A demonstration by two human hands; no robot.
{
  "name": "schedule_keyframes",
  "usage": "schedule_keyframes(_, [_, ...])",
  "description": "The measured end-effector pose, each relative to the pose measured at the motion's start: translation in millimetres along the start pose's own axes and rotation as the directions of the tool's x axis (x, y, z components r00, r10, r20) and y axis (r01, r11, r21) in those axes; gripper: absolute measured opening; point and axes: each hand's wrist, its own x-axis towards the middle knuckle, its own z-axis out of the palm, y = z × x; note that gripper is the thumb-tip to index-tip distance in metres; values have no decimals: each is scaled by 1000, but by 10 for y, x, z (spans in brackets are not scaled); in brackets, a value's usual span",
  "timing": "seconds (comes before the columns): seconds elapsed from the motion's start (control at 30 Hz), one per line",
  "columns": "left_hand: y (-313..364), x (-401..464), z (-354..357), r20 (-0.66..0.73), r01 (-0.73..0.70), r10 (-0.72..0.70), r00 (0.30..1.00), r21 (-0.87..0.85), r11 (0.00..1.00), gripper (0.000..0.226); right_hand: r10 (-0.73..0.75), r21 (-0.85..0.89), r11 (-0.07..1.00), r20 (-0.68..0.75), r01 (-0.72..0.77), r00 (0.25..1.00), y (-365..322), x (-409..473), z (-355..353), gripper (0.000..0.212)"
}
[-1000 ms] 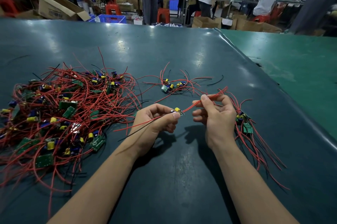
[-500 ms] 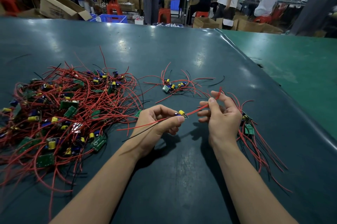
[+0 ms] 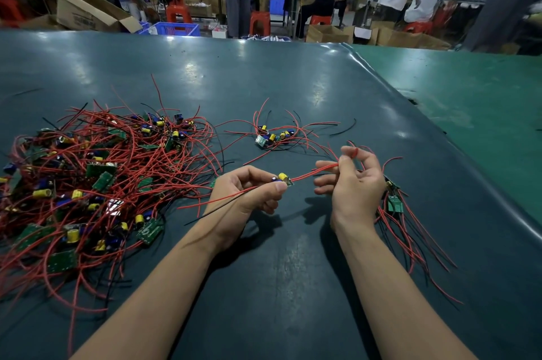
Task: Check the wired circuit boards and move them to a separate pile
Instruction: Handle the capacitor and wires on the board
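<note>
My left hand point(image 3: 249, 195) pinches a small circuit board point(image 3: 284, 179) with a yellow capacitor, held above the dark mat. Its red wires point(image 3: 313, 172) stretch to my right hand point(image 3: 350, 183), which pinches them between thumb and forefinger. More red and black leads trail back under my left hand. A big tangled pile of wired boards point(image 3: 96, 180) lies on the left. A small cluster of boards point(image 3: 274, 136) sits beyond my hands. Another small pile point(image 3: 396, 207) lies just right of my right hand, partly hidden by it.
The dark mat point(image 3: 278, 271) ends in a raised edge on the right, with a green table point(image 3: 469, 101) beyond it. A loose black wire point(image 3: 344, 129) lies by the far cluster. People, cardboard boxes and stools fill the background.
My right hand has slid along the red wires away from the board, its fingers opening out a little. My left hand and the board have stayed almost still.
</note>
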Motion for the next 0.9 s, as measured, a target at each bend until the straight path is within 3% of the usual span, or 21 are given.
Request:
schedule_keyframes(0.23, [1, 5, 4, -6, -12, 11, 1000, -24, 1000, 18, 33, 71, 997, -22, -31, 999, -23, 23, -12, 18])
schedule_keyframes(0.43, [6, 4, -17, -12, -5, 5, 1000, -23, 1000, 17, 149, 208, 966, 25, -151, 989, -66, 24, -13, 11])
schedule_keyframes(0.57, [15, -3, -22, -5, 2, -2, 1000, -29, 1000, 14, 119, 191, 974, 11, -119, 993, -69, 48, -33, 9])
schedule_keyframes(0.8, [36, -2, -2, -48, 6, -9, 999, -51, 999, 22, -7, -8, 1000, -45, 6, 999, 3, 28, -55, 15])
schedule_keyframes(0.9, [71, 20, -3, -154, -29, -1, 988, -192, 981, 28, 76, 57, 995, 24, -78, 997, -17, 13, -33, 12])
